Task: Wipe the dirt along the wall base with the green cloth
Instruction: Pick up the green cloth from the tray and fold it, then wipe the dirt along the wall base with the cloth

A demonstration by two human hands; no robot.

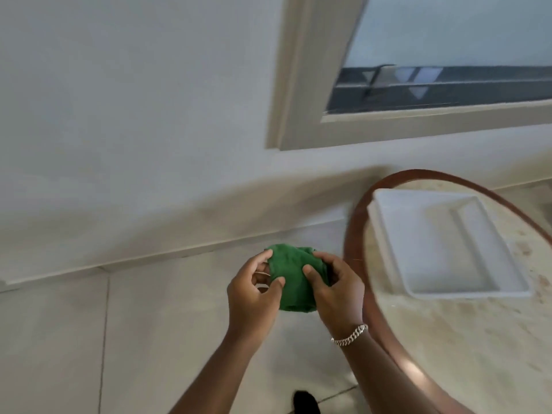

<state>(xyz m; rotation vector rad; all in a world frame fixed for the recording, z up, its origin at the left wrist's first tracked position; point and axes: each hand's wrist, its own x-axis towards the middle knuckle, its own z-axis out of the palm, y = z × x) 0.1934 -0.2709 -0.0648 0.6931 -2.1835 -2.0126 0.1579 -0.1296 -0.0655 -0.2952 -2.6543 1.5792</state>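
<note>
green cloth (294, 279) bunched into a loose wad, held in the air between both hands, above the tiled floor (134, 339) and in front of the wall base (179, 249), not touching either. left hand (254, 294) pinching the cloth's left edge between thumb and curled fingers; right hand (334, 288) pressing its right side, thumb on the front and fingers wrapped behind. bracelet (349, 334) on the right wrist.

likely soft, light and limp: folds wherever gripped, no stiffness of its own, nothing fragile about it. probably best gathered into a flat pad under the palm and fingers of one hand, loose corners tucked in so none trail on the floor. should take firm pressure along the strip without slipping, though a thin single layer would bunch and skid instead of scrubbing.

round table (448, 339) with a brown rim just to the right, white tray (442, 243) lying on it. window frame (298, 85) above on the wall. dirt along the base hard to make out, picture blurred.

no brand, label or readable writing anywhere, not on the cloth and not on the tray.
</note>
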